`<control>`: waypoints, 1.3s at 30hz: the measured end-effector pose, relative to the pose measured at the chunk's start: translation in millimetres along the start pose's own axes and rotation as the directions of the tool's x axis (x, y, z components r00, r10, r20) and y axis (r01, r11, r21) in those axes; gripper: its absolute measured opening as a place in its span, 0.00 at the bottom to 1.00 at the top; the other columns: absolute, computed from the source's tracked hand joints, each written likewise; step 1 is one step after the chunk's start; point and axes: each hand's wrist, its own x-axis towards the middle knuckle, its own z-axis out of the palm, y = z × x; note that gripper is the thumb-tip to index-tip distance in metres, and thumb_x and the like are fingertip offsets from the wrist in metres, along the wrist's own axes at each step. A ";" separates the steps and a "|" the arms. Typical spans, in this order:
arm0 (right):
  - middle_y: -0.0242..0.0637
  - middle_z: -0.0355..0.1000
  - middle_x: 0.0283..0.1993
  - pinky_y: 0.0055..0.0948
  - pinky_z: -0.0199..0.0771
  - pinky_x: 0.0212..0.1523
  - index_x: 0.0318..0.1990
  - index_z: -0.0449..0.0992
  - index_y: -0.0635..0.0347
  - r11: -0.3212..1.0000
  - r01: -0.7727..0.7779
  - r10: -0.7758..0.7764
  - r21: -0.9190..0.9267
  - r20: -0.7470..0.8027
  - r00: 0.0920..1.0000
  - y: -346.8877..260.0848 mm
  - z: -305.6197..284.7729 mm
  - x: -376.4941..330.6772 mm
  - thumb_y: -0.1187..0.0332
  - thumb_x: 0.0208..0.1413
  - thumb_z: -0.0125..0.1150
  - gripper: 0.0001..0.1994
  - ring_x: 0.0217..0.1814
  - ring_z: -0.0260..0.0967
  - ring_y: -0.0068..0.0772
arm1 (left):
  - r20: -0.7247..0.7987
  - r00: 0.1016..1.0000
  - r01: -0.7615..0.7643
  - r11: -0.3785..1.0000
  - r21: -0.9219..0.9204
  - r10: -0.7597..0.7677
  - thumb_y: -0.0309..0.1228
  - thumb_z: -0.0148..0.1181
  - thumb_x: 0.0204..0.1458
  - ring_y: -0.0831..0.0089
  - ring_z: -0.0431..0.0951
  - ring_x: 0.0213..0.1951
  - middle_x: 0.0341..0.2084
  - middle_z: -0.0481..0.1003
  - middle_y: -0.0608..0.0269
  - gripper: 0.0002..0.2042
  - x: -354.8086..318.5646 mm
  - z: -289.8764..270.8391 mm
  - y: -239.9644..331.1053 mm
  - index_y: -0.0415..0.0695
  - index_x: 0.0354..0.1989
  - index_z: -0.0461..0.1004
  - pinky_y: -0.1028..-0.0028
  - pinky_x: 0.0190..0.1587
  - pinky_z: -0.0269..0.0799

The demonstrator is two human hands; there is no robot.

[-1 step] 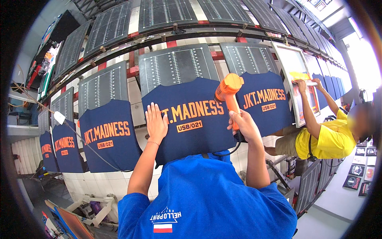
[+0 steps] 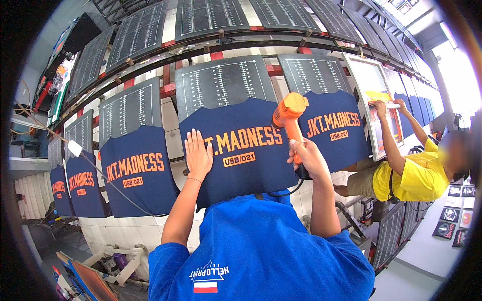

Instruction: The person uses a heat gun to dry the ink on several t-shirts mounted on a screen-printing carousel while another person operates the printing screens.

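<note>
My left hand (image 2: 200, 156) lies flat on a navy shirt piece (image 2: 236, 183) with orange printed lettering, its fingers stretched out over the left end of the print. The cloth is spread on a dark platen (image 2: 221, 80) marked with white scales. In my right hand (image 2: 310, 159) is an orange heat gun (image 2: 289, 108), gripped by its handle above the right part of the same cloth. A dark cord hangs from the handle's lower end. Whether the gun is running cannot be seen.
Matching printed shirt pieces (image 2: 135, 193) lie on platens to both sides. A white cord (image 2: 95, 163) crosses the left one. At the right, a person in a yellow shirt (image 2: 414, 175) holds a bar against a framed screen (image 2: 369, 95). More platens (image 2: 211, 17) line the far side.
My left hand has slid very slightly to the right on the cloth. The heat gun stays in my right hand at nearly the same place.
</note>
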 end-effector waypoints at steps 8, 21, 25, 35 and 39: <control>0.32 0.71 0.28 0.22 0.71 0.21 0.44 0.71 0.65 0.998 -0.064 0.064 0.005 -0.001 0.998 3.4 -7.9 -22.2 0.58 0.64 0.56 0.16 0.26 0.75 0.24 | 0.066 0.994 -0.084 0.991 -0.103 0.091 0.41 0.48 0.63 0.49 0.45 0.74 0.71 0.52 0.42 0.32 -42.5 -6.7 27.6 0.31 0.69 0.55 0.55 0.75 0.39; 0.32 0.71 0.27 0.21 0.70 0.23 0.44 0.70 0.64 0.995 -0.094 0.086 0.020 0.254 0.963 10.6 16.6 -63.7 0.59 0.65 0.58 0.15 0.26 0.73 0.22 | 0.149 0.964 -0.192 0.963 -0.187 0.221 0.40 0.51 0.60 0.50 0.47 0.74 0.71 0.53 0.44 0.32 -77.6 -12.6 33.7 0.33 0.70 0.55 0.54 0.74 0.40; 0.32 0.71 0.28 0.21 0.69 0.23 0.46 0.70 0.65 0.996 -0.089 0.086 -0.001 0.277 0.957 13.7 27.3 -66.4 0.59 0.65 0.58 0.16 0.26 0.74 0.23 | 0.150 0.959 -0.211 0.959 -0.190 0.241 0.39 0.52 0.59 0.50 0.48 0.74 0.70 0.54 0.44 0.32 -78.9 -21.2 14.3 0.34 0.69 0.56 0.53 0.74 0.41; 0.33 0.71 0.28 0.21 0.70 0.20 0.43 0.70 0.65 0.994 -0.109 0.112 -0.029 0.335 0.936 15.3 25.6 -65.1 0.58 0.64 0.58 0.16 0.24 0.74 0.23 | -0.288 0.550 0.835 0.529 0.151 -0.784 0.46 0.34 0.68 0.43 0.50 0.72 0.70 0.52 0.35 0.32 -98.4 -33.4 -223.6 0.28 0.69 0.52 0.50 0.72 0.43; 0.32 0.71 0.28 0.21 0.70 0.20 0.44 0.69 0.65 0.993 -0.115 0.116 -0.024 0.349 0.930 18.2 29.8 -60.7 0.58 0.65 0.58 0.16 0.25 0.74 0.24 | -0.291 0.593 0.802 0.582 0.135 -0.750 0.45 0.35 0.68 0.43 0.49 0.72 0.70 0.52 0.35 0.32 -98.7 -27.1 -210.7 0.29 0.70 0.52 0.50 0.73 0.43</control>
